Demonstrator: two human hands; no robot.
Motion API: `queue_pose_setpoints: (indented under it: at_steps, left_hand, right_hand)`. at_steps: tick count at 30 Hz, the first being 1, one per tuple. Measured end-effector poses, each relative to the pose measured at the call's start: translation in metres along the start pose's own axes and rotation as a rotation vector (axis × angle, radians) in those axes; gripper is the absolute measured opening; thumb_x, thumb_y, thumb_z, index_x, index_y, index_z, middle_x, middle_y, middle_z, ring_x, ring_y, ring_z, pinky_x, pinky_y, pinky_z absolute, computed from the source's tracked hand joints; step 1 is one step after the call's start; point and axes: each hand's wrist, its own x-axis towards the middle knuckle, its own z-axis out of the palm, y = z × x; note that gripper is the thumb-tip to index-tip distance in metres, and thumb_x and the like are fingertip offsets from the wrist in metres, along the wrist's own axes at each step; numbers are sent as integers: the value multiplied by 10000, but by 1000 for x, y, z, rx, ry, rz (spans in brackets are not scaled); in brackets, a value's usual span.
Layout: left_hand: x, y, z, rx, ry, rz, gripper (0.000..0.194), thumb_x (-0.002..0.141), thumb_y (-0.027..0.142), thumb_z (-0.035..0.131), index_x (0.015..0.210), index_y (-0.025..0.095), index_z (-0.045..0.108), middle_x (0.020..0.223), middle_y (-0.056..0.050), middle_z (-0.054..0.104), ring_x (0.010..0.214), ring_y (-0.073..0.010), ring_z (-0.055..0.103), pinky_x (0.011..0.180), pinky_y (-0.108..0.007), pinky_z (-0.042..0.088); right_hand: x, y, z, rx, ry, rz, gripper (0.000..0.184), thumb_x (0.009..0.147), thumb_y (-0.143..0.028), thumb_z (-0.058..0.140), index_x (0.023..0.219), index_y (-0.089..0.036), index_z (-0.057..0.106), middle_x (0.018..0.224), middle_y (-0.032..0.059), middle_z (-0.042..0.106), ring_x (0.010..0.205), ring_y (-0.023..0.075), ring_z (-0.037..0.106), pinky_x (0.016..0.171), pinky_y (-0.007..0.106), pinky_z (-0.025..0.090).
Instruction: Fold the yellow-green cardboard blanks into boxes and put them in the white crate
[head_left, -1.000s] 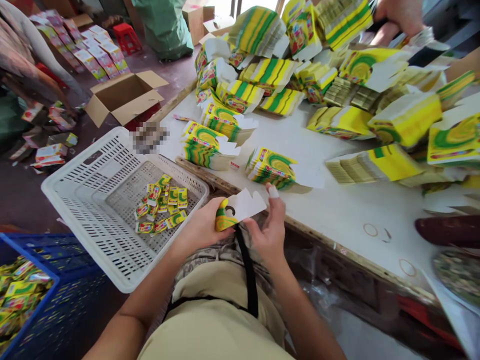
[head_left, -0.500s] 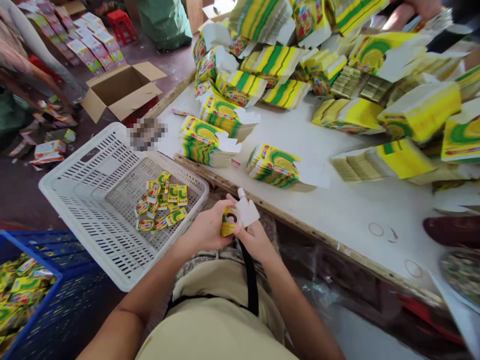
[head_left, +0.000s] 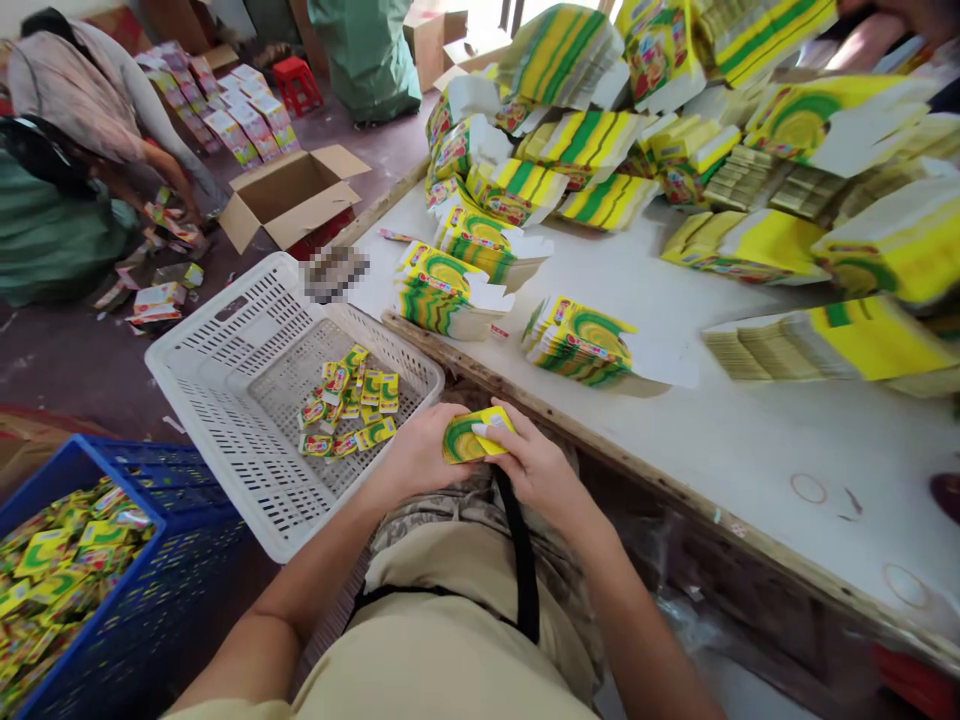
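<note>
Between my two hands is a small yellow-green carton, its printed face turned up. My left hand is closed on its left end. The fingers of my right hand pinch its right end, the thumb lying on the printed face. Below and to the left, the white plastic basket holds several small yellow-green packs. On the white table, a stack of flat yellow-green cartons lies just beyond my hands, with another stack to its left.
Many more carton stacks are piled at the table's far side. A blue crate full of packs stands at lower left. An open cardboard box and a red stool are on the floor. Another person bends over at far left.
The carton's white open flaps no longer show; its printed face now lies upward between my hands. My right hand has shifted onto its right end. The view has swung slightly left.
</note>
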Motion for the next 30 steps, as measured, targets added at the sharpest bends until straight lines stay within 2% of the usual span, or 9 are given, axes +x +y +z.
queue_pose_setpoints:
  at_steps: [4,9,11,14,17,20,24,27,30]
  left_hand:
    - [5,2,-5,16,-76,30,506,652,286,793,1110,208,591,1043,-55,708,922,-241,687,830,-351,544]
    - [10,-3,-5,78,-27,56,521,683,302,782,1149,193,575,1072,-75,700,970,-253,682,856,-366,543]
    - [9,-6,-4,77,-22,43,530,685,298,780,1161,201,570,1099,-72,694,996,-251,677,873,-365,541]
    - [8,-7,-2,73,-53,22,542,672,276,780,1165,207,567,1107,-63,698,996,-247,683,876,-358,543]
    - [6,-7,-4,81,-40,-12,533,678,285,776,1162,203,568,1113,-69,699,1004,-254,683,884,-358,541]
    - [-2,-24,-20,128,-10,-96,534,715,363,768,1180,196,564,1126,-85,693,1016,-266,676,890,-369,535]
    - [-23,-69,-57,449,177,-244,762,679,502,788,1297,165,498,1291,-176,599,1219,-399,543,1020,-538,433]
    - [-35,-93,-69,499,250,-302,832,715,531,757,1376,148,426,1366,-205,544,1273,-416,493,1048,-577,396]
    - [-37,-89,-56,345,162,-249,627,793,502,701,1294,170,522,1282,-164,617,1216,-358,557,1042,-538,425]
  right_hand:
    - [0,0,-15,16,-139,8,275,842,-238,694,1114,-242,733,1407,149,572,1254,294,588,1048,477,477]
    - [4,3,1,83,95,96,214,784,-218,749,991,-264,781,1445,108,547,1275,300,574,1053,463,473]
    - [5,5,9,126,91,76,217,804,-229,734,1016,-254,776,1477,116,511,1305,297,546,1054,445,471]
    - [8,4,16,155,59,72,207,829,-242,712,1030,-233,761,1392,140,583,1249,279,591,1026,422,489]
    - [14,-1,13,101,92,84,413,828,-258,713,1235,-217,654,1348,152,597,1248,268,579,1049,428,471]
    - [22,2,-10,-28,228,73,636,804,-374,744,1371,-193,521,1323,165,596,1233,296,569,1057,466,458]
    - [34,31,-65,-352,601,186,500,846,-395,681,1270,-152,577,1178,168,649,1099,324,602,980,512,481]
    - [42,57,-94,-560,600,313,330,817,-257,659,1126,-141,641,1038,157,680,1009,335,604,924,523,487]
    - [47,71,-105,-610,535,336,280,768,-203,657,1043,-151,653,942,130,673,925,316,602,872,489,502]
